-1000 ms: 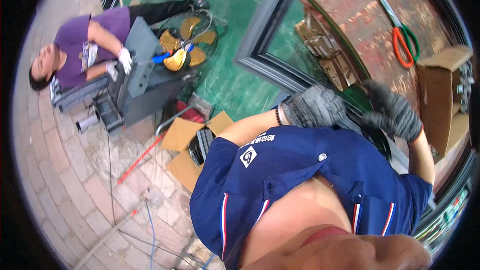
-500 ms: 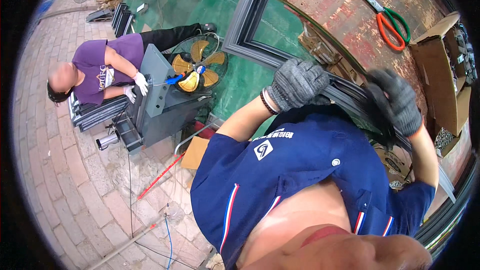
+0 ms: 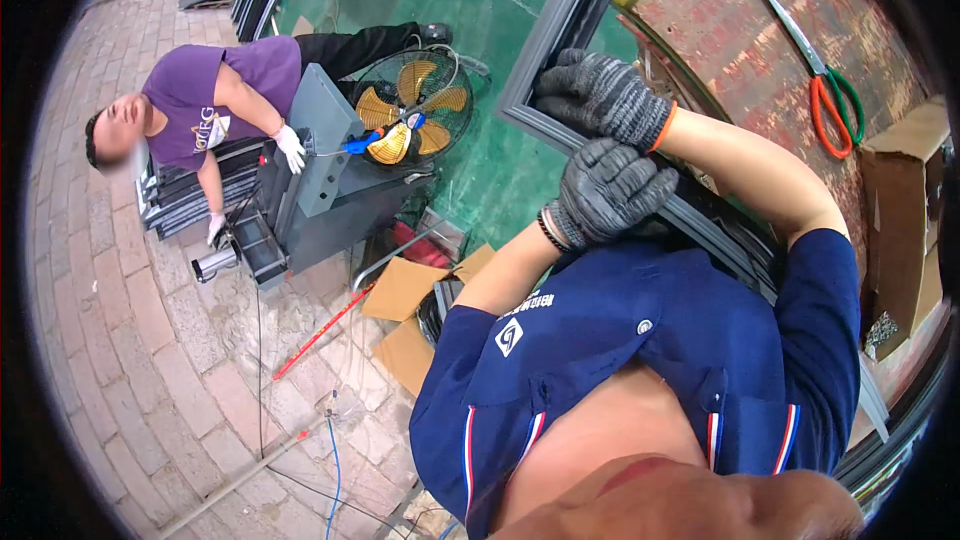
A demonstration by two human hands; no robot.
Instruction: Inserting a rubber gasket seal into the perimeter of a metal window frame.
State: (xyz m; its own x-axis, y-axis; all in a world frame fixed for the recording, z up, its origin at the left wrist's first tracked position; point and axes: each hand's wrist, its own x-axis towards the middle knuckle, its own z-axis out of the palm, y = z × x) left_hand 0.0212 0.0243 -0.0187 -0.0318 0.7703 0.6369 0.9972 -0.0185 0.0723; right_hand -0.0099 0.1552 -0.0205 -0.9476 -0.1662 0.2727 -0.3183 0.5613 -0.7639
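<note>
A dark grey window frame (image 3: 560, 15) lies across in front of my body, its corner pointing to the left. My left hand (image 3: 612, 190), in a grey knit glove, is closed over the near rail of the frame, close to my chest. Just beyond it, my right hand (image 3: 605, 95) reaches across into the inner corner, fingers bent and pressed together against the profile. What those fingers pinch, if anything, is hidden. Dark strip-like material (image 3: 745, 245) hangs along the near rail under my right forearm.
Scissors (image 3: 825, 90) with orange and green handles lie on a worn reddish board (image 3: 740, 0). A cardboard box (image 3: 900, 220) stands at the right. To the left, a co-worker in purple (image 3: 240, 90) handles a grey machine (image 3: 325, 160) beside a fan (image 3: 412, 110).
My right hand has moved left along the frame, from the near rail's right part into the corner. The left hand stays on the rail. The whole view has shifted slightly.
</note>
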